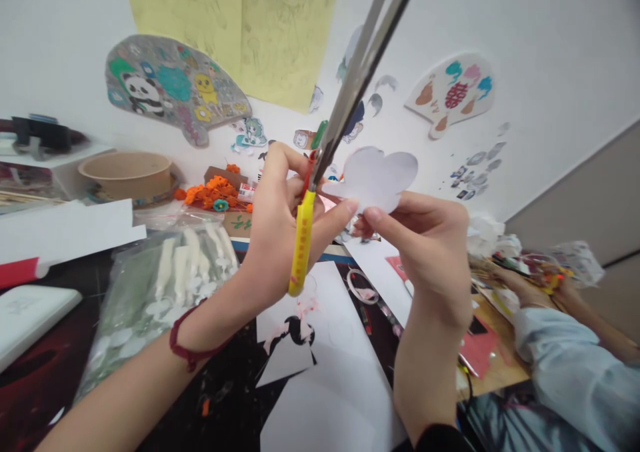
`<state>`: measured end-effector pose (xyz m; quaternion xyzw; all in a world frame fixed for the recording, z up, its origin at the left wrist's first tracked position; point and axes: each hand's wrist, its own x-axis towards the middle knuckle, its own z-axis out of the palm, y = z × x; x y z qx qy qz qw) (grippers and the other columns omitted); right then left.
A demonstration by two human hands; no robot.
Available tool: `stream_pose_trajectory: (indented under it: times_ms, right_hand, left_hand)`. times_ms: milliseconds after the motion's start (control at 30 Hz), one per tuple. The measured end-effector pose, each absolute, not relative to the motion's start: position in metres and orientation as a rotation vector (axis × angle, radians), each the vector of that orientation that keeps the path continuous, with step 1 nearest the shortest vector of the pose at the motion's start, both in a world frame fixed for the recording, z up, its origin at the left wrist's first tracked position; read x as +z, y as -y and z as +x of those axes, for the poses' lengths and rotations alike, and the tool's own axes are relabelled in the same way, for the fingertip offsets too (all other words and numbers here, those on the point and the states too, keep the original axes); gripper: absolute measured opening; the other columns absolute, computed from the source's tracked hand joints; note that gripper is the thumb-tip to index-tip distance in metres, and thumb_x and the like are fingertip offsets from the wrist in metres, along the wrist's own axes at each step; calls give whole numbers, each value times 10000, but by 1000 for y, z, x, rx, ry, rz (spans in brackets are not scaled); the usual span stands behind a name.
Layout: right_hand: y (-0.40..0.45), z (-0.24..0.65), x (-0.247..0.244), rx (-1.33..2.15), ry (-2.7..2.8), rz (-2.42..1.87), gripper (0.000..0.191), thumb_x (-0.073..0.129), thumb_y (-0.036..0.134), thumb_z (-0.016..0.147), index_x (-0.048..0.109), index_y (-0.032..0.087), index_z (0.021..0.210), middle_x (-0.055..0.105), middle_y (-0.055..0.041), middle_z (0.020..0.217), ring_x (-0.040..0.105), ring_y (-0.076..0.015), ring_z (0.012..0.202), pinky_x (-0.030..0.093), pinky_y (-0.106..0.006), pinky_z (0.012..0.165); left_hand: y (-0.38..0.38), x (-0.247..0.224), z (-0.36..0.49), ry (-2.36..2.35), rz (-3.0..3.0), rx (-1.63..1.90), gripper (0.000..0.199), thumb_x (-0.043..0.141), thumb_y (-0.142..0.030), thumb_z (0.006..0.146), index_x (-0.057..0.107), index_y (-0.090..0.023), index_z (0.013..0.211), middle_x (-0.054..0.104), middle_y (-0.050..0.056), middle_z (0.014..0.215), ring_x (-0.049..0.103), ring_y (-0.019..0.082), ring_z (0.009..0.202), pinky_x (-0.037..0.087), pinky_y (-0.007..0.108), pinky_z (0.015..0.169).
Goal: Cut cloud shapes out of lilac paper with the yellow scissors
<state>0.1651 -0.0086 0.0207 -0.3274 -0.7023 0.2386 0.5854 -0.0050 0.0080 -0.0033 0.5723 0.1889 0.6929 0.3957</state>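
Raised in front of me is a white paper cutout [376, 175] with rounded, cloud-like lobes. My right hand [425, 235] pinches its lower edge between thumb and fingers. The scissors [303, 242] are in my left hand [277, 229], with a yellow handle towards me and long metal blades pointing up and right, nearly closed. The thumb of that hand reaches to the cutout's lower left edge. Its other fingers curl behind the scissors and are partly hidden. Below the hands lie white paper sheets [340, 372], some with cut gaps and pink marks.
A clear bag [165, 285] of pale stems lies on the left, near a white box-like device [35, 312]. Orange flower pieces [213, 192] and a round tan container [127, 172] stand by the wall. On the right, another person's sleeve [575, 359] and hands work over a wooden surface.
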Motion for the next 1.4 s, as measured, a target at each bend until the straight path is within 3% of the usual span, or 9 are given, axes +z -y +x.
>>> stream_pose_trajectory:
  times_ms: [167,333,500,667,1033,1400]
  right_hand:
    - [6,162,19,492,1585,-691,117,816,262,809,775,214,711,726,10,639,662,-114,591,550,-260,556]
    - [7,160,18,458,1554,-694,123,830,249,791,766,211,694,724,17,627,648,-113,572,532,-265,540]
    - [7,158,18,402,1532,-736,119,835,231,782,766,217,686,713,27,615,644,-108,567,536,-259,541]
    - [4,157,16,446,1484,-719,140,829,268,797,762,220,683,728,19,615,661,-117,561,546,-267,537]
    - [4,155,17,487,1376,-660,348,832,252,794,603,212,535,689,37,557,649,-109,516,533,-267,515]
    - [3,159,17,520,1376,-662,345,806,232,808,583,212,546,685,41,562,635,-100,516,519,-252,505]
  left_hand:
    - [-6,-2,-1,-473,1469,1703,547,946,-301,668,461,-248,917,589,-46,779,538,75,519,409,258,445]
    - [-5,-2,2,-454,1494,1753,514,914,-234,704,433,-232,884,620,-53,789,580,67,556,453,221,473]
    - [-5,-1,1,-482,1491,1787,502,885,-213,720,413,-232,889,626,-55,812,508,41,535,408,205,463]
    - [-3,-1,1,-483,1487,1664,528,899,-176,692,414,-233,893,615,-62,802,527,43,537,430,200,469]
    - [-7,-2,-3,-626,1670,1529,417,785,-200,797,381,-237,892,684,-46,757,571,77,569,422,216,505]
    - [-10,4,-10,-814,1672,1479,424,763,-168,744,370,-237,887,721,-27,814,571,90,587,424,248,543]
